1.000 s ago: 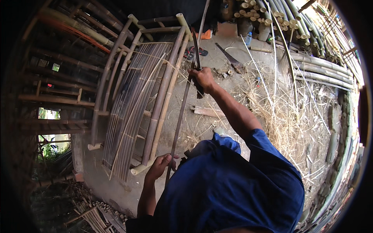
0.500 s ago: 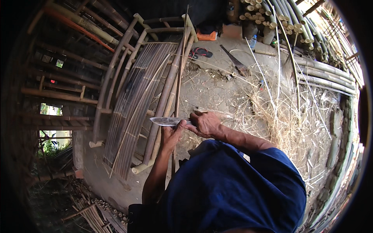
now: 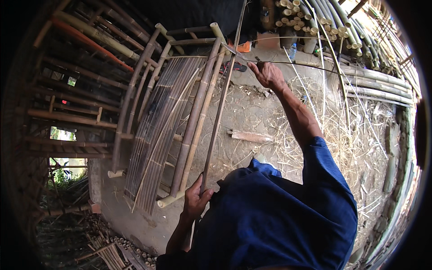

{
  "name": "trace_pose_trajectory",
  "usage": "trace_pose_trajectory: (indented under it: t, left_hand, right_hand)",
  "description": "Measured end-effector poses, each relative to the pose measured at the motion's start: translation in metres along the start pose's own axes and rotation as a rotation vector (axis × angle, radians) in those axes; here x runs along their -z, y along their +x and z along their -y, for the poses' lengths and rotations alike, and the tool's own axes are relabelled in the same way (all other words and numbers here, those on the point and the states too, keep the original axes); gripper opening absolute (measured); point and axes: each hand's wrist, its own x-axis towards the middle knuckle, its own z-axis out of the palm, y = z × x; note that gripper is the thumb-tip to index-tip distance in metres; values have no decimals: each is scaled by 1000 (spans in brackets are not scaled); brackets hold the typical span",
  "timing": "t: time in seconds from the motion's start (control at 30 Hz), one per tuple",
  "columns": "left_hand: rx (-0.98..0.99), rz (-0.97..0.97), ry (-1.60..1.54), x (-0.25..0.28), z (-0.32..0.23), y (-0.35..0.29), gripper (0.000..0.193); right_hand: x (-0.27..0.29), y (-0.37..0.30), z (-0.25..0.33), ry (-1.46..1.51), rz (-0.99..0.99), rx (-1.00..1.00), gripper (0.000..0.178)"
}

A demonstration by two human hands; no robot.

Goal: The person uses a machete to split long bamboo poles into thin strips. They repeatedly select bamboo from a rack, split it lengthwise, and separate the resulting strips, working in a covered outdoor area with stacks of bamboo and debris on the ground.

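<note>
My right hand (image 3: 270, 76) is stretched out ahead, closed on a knife whose pale blade (image 3: 231, 49) lies across a long thin bamboo strip (image 3: 219, 114). The knife's handle is hidden in my fingers. The lower part of that strip is gripped in my left hand (image 3: 197, 198), close to my body. From left hand to blade the strip rises steeply, and it runs on past the top edge. A thin dark sliver (image 3: 297, 63) extends right from near the blade. Whether it joins the strip, I cannot tell.
A bamboo bench frame (image 3: 191, 130) with a slatted panel (image 3: 157, 126) stands left of the strip. Dry shavings (image 3: 333, 135) litter the floor at right, and a split bamboo piece (image 3: 252, 136) lies in the middle. Cut poles (image 3: 294, 20) are stacked at the far right.
My right hand has carried the knife from near my body far forward onto the strip. My left hand has left the blade, dropped nearer my body and closed on the strip.
</note>
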Motion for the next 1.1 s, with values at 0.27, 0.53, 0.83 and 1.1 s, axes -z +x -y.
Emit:
trace_pose_trajectory:
  t: [0.27, 0.53, 0.83, 1.1]
  left_hand:
    - [24, 44, 258, 31, 38, 6, 55]
    - [-207, -25, -230, -6, 11, 154, 48]
    - [-78, -287, -206, -1, 24, 151, 41]
    - [-74, -360, -176, -3, -2, 98, 37]
  right_hand:
    - [-26, -39, 72, 1372, 276, -281, 49]
    - [-67, -84, 122, 978, 315, 16, 41]
    - [-28, -117, 106, -121, 256, 584, 72]
    - [-23, -116, 102, -36, 218, 331, 73]
